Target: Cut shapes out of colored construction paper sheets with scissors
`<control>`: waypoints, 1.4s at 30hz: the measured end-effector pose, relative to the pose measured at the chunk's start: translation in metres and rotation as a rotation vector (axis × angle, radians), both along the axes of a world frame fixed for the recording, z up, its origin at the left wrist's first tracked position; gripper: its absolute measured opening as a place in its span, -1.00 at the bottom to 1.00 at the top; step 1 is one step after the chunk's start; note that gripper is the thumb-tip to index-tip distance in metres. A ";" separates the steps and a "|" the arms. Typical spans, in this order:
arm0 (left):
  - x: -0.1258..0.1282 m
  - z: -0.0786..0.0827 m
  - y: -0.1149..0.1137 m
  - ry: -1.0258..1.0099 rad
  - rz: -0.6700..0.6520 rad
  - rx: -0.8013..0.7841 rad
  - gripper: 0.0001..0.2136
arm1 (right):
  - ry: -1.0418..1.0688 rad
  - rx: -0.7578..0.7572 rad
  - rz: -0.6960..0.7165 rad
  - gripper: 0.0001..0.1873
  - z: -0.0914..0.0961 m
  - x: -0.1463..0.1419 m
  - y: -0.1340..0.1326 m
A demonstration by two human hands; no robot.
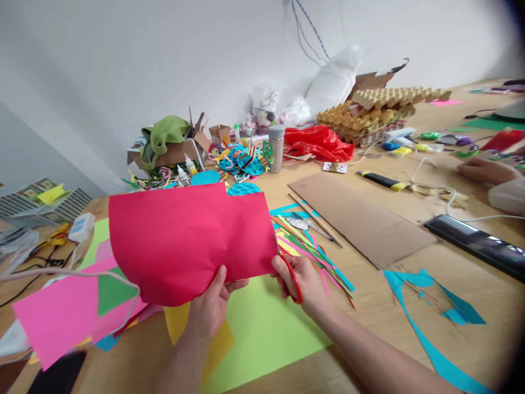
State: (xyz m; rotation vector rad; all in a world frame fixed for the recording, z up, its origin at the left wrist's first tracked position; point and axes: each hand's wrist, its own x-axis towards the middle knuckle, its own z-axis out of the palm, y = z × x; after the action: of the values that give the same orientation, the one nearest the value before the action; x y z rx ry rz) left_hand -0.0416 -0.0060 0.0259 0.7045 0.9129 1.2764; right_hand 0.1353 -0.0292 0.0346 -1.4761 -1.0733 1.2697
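A large sheet of red paper (176, 235) is held up above the table, with a step-shaped notch in its top edge. My left hand (213, 301) grips its lower edge, thumb in front and fingers behind. Red-handled scissors (296, 282) are in my right hand (297, 276), closed around the handles at the sheet's right edge. Their blades lie along that edge, partly hidden. Under my hands is a light green sheet (262, 334), with a yellow-orange piece (217, 350) on it. Thin coloured paper strips (315, 251) lie just beyond my right hand.
Pink paper (57, 312) lies left. To the right are a cardboard piece (356, 219), a box cutter (381, 180), a black device (476, 246) and blue scraps (414, 317). A metal flask (276, 150) and egg trays (369, 117) stand behind. Another person's hand (488, 171) is far right.
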 end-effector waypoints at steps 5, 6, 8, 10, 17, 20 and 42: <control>0.001 0.000 0.000 -0.002 0.004 -0.011 -0.46 | 0.066 -0.013 -0.020 -0.50 -0.005 0.000 -0.001; 0.001 0.000 0.000 0.001 0.008 -0.013 -0.46 | 0.074 -0.020 -0.024 -0.51 -0.006 0.000 -0.001; 0.001 0.000 0.000 0.008 0.012 -0.011 -0.47 | 0.071 -0.033 -0.024 -0.51 -0.007 0.000 -0.002; 0.001 -0.001 0.000 0.016 0.006 -0.006 -0.47 | 0.056 -0.030 -0.027 -0.50 -0.007 0.000 -0.002; -0.001 -0.002 -0.001 0.029 -0.048 -0.009 -0.49 | -0.016 0.014 0.022 -0.41 -0.004 0.002 0.000; -0.001 -0.002 -0.001 0.027 -0.068 -0.015 -0.50 | -0.035 0.008 0.014 -0.39 -0.004 0.003 0.000; -0.001 -0.006 -0.001 0.045 -0.085 -0.036 -0.49 | 0.016 -0.007 -0.032 -0.37 -0.003 0.001 -0.003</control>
State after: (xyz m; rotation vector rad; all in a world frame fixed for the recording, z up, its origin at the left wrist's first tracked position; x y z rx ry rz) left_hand -0.0422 -0.0071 0.0195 0.7385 0.9314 1.1700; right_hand 0.1358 -0.0319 0.0319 -1.4803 -1.0321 1.2624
